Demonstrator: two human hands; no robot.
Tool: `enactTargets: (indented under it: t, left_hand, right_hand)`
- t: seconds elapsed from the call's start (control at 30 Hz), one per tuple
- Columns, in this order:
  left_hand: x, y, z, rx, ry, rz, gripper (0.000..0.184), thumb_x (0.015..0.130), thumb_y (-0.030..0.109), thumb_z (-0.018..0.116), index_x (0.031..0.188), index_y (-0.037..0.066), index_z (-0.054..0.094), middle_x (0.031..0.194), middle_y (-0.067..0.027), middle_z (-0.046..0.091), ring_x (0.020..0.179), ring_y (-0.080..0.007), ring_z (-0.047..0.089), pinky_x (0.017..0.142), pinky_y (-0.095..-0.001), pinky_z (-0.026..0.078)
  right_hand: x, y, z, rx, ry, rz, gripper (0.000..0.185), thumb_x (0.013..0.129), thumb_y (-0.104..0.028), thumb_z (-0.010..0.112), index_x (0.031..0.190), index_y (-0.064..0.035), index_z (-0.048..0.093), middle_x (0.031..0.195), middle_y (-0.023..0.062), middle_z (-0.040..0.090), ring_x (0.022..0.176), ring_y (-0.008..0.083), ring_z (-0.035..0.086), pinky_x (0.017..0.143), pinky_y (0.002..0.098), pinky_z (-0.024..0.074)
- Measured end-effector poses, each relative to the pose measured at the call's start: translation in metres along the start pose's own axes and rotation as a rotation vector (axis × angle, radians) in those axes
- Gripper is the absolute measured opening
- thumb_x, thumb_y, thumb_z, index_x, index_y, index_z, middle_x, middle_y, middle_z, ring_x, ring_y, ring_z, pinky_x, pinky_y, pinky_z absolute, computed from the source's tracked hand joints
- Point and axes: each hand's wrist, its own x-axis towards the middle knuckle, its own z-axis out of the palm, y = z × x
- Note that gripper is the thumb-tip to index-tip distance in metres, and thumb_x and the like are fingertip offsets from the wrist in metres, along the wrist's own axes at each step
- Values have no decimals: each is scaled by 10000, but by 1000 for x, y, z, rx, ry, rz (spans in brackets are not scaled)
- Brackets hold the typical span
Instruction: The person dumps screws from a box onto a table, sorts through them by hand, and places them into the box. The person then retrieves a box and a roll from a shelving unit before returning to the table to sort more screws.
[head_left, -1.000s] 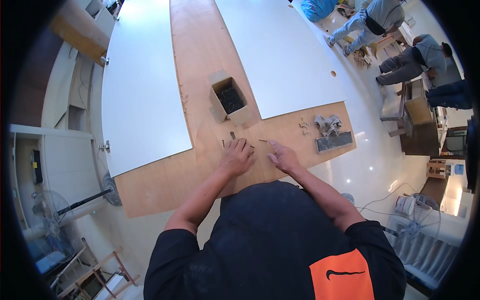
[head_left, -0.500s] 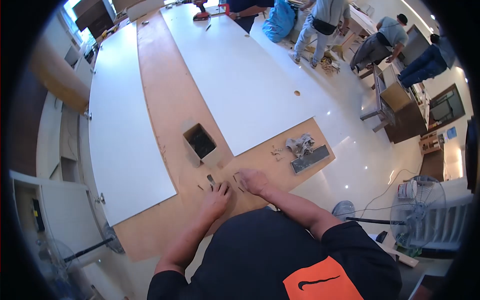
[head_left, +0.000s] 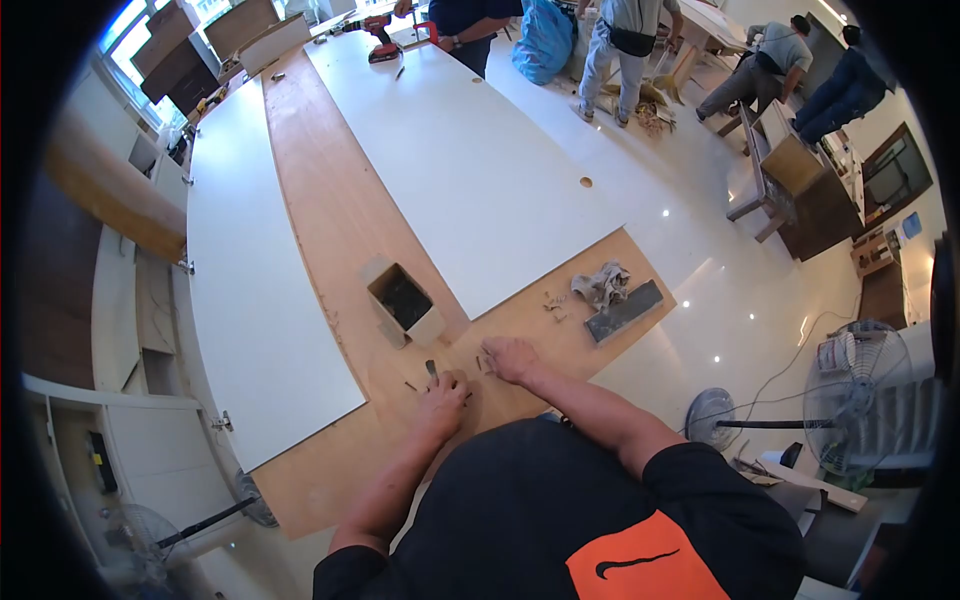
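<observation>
My left hand (head_left: 443, 404) is closed low over the bare wooden board (head_left: 330, 470), with a small flat grey metal piece (head_left: 432, 369) sticking out past its fingers. A thin dark piece (head_left: 410, 386) lies just left of it. My right hand (head_left: 512, 360) is closed with fingertips pressed together near the board; what they hold, if anything, is too small to make out. Small dark strips (head_left: 478, 363) lie beside those fingertips. Beyond both hands stands an open cardboard box (head_left: 428, 325) with dark contents (head_left: 402, 300).
Two white panels (head_left: 240, 290) (head_left: 470, 190) lie on the board. At right are a grey rag (head_left: 602, 287), a dark grey block (head_left: 625, 312) and small loose bits (head_left: 554, 305). A red drill (head_left: 382, 45) stands at the far end. Fans (head_left: 858, 385) and several people are around.
The view has shifted slightly. My left hand stays around the grey metal piece, which now points more upright. My right fingertips remain beside the small dark strips.
</observation>
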Motion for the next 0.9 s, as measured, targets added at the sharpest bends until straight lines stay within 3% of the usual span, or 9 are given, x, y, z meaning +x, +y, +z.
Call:
enactTargets:
  t: [0.17,0.37,0.5,0.6,0.7,0.8,0.9]
  left_hand:
    - [4,-7,16,-33,86,-7,240,763,0,625,998,50,642,1159,-177,533,1105,-413,550,865,-477,530]
    - [8,-14,7,-82,90,-34,175,760,-25,615,931,-5,644,1101,-220,548,1030,-441,574,867,-485,528]
    - [10,-25,11,-188,223,-146,145,733,-34,618,871,-14,661,1026,-236,591,969,-455,593,856,-481,526]
    - [8,-45,16,-301,359,-206,172,720,-51,609,878,-22,672,960,-197,639,909,-414,632,814,-443,539]
    - [2,-52,-1,-1076,231,-687,214,724,-64,587,911,-20,679,895,-134,662,845,-342,658,760,-411,548]
    - [-5,-60,-28,-1807,176,-770,208,747,-37,566,932,7,652,882,-88,632,788,-264,632,728,-399,526]
    - [-10,-86,-29,-1913,206,-730,249,771,-13,563,1013,-3,620,910,-100,625,790,-255,614,739,-410,527]
  right_hand:
    - [-9,-2,-3,26,23,-12,160,920,-229,559,981,-88,607,936,206,698,898,428,668,780,535,525]
    - [-28,10,4,251,43,57,190,852,-250,630,892,-65,630,869,199,676,813,402,655,730,490,515]
    - [-33,18,7,357,29,175,217,848,-260,653,865,-45,649,784,165,669,715,288,653,673,411,519]
    - [-31,-1,-12,483,43,206,228,854,-251,668,853,-23,649,750,137,663,681,220,638,644,365,514]
    - [-15,-26,-27,564,60,133,237,864,-240,668,867,-5,644,753,127,667,685,201,637,635,354,511]
    - [8,-71,-51,534,125,-3,264,890,-261,653,879,2,638,768,144,676,699,228,656,644,366,519]
    - [40,-98,-56,500,195,-97,291,907,-292,649,914,-1,654,768,163,673,704,259,663,664,381,527]
